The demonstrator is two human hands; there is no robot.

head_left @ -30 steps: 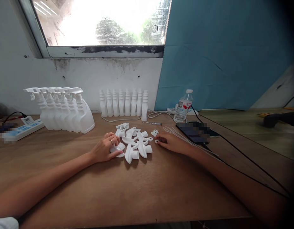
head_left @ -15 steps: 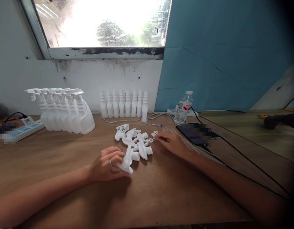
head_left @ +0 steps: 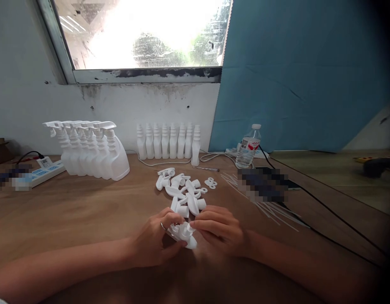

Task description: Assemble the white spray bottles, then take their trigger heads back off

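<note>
My left hand (head_left: pixel 156 238) grips a white trigger spray head (head_left: pixel 184 230), its round opening turned upward. At the opening's right side, the fingertips of my right hand (head_left: pixel 218 228) are pinched together; whatever lies between them is too small or hidden to name. Just beyond my hands lies a loose pile of white trigger spray heads (head_left: pixel 192 202). Several flat white ring washers (head_left: pixel 211 183) rest right of that pile, and one more ring (head_left: pixel 203 191) touches the pile's right edge.
White spray bottles with heads (head_left: pixel 118 162) stand at the left, and narrow white bottles (head_left: pixel 195 147) line the wall. A thin metal tool (head_left: pixel 207 169) lies before them. On the right are a water bottle (head_left: pixel 245 154), thin clear tubes (head_left: pixel 277 211), phones and cables. A power strip (head_left: pixel 49 173) sits far left.
My right hand has come back from the ring washers to the spray head. My left hand has shifted right and nearer me with that head. The view has turned slightly.
</note>
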